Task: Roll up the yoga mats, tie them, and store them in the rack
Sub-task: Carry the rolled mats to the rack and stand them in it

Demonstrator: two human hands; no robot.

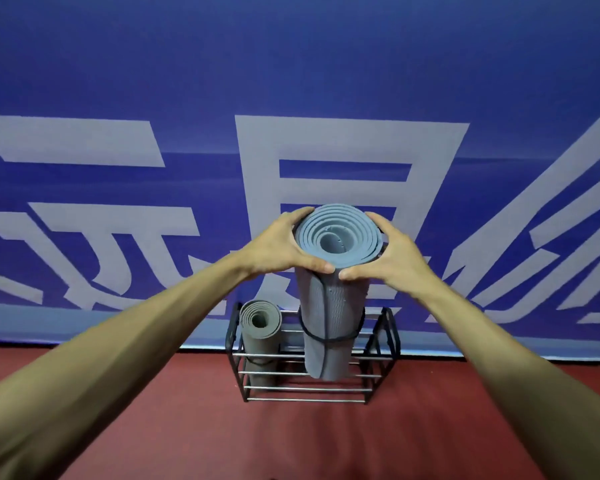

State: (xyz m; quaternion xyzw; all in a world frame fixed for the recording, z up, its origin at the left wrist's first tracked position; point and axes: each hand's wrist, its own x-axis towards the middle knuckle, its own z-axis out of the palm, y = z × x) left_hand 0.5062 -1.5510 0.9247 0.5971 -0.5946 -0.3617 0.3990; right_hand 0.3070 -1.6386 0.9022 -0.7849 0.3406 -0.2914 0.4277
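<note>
My two bare forearms fill the near field, reaching forward to the rolled blue-grey mat (329,299), which I hold upright above the rack (312,382). My left hand (278,247) wraps the top of the roll from its left side and my right hand (392,258) from the right, both clamped on the mat with thumbs nearly meeting at the front, probably so the spiral end stays tight and the roll hangs plumb. A dark cord (326,336) circles the roll lower down, with a strand running up its front, so tying looks done. The mat's bottom end sits over the middle of the rack; I cannot tell whether it rests on the rails or hangs just above them. At the rack's left end a second rolled mat (258,327) already stands stored. The rack stands on the red floor (291,441), against the blue wall banner (187,81). Holding high lets me steer the base down between the rails.
</note>
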